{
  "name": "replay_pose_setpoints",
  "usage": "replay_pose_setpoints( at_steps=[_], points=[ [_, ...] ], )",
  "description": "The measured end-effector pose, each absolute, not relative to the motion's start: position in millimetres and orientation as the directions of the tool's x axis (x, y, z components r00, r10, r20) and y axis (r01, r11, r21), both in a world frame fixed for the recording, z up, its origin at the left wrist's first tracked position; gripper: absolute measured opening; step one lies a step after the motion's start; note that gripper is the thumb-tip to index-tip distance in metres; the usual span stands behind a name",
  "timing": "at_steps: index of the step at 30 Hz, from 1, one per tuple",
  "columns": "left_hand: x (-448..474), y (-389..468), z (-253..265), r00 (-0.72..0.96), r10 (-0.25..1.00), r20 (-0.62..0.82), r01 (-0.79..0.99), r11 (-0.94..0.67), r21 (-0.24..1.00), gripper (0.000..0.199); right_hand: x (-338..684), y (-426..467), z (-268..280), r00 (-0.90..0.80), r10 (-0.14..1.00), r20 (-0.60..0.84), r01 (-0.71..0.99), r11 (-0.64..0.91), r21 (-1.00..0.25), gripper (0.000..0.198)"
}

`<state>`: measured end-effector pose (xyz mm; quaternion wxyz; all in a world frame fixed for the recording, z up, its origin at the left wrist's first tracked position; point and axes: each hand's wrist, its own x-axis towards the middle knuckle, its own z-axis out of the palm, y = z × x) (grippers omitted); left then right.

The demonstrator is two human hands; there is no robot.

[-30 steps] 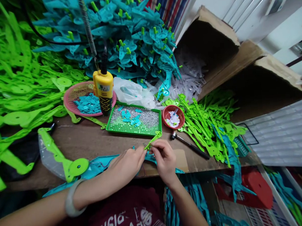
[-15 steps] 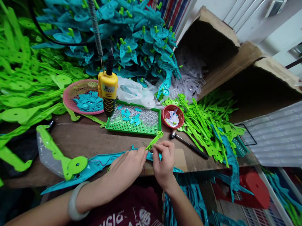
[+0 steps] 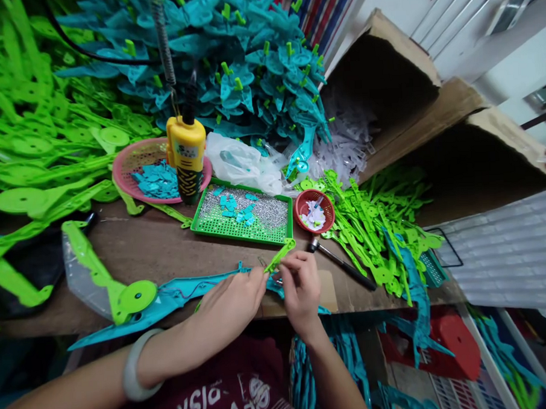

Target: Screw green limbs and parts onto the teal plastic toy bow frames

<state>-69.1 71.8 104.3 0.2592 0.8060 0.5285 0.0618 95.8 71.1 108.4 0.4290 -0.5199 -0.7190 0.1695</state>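
Over the turquoise piece [image 3: 169,296], your left hand [image 3: 236,295] is closed on the slim green lever [image 3: 284,250], your right hand [image 3: 302,287] curls beside it, its grip impossible to tell, and the lever juts beyond your fingertips toward the green tray [image 3: 242,236]

Hanging yellow tool [image 3: 187,154] has swung back L vs 0.5 s ago, again in front of pink basket's [image 3: 122,186] R side, and vs 1 s ago L forearm [image 3: 182,359] sits slightly lower, baring more of long blue part [image 3: 171,299].
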Motion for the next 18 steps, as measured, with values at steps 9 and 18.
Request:
replay_pose_setpoints(
  at_steps=[9, 18],
  points=[
    [-67.1, 71.6, 111.6, 0.405, 0.906, -0.123, 0.845, -0.319, 0.430, 0.026, 88.4, 72.3, 117.9, 0.045, 0.998, 0.053, 0.136, 0.047, -0.990, 0.002],
    [-64.9, 69.3, 100.5, 0.363, 0.931, -0.032, 0.888, -0.336, 0.313, 0.022, 83.6, 67.7, 118.4, 0.026, 0.952, 0.304, 0.488, 0.253, -0.835, 0.011]
  ],
)
